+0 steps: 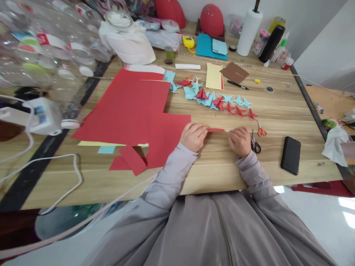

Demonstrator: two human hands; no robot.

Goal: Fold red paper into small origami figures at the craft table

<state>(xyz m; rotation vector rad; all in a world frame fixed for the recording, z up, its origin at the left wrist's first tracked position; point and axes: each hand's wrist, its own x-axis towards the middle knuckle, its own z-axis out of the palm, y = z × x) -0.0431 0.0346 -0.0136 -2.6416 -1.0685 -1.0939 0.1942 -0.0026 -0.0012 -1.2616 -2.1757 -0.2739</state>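
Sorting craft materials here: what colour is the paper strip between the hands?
The paper strip is red, per the head view.

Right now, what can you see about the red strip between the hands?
The red strip is long, narrow and plain, and looks like paper. It runs sideways, nearly straight, over the wooden table; I can't tell if it touches the wood. The left hand holds one end and hides it. The right hand is at the other end, too small to see whether it grips.

Red paper strip point(216, 130) — narrow, straight, between hands point(193, 136) point(240, 141)
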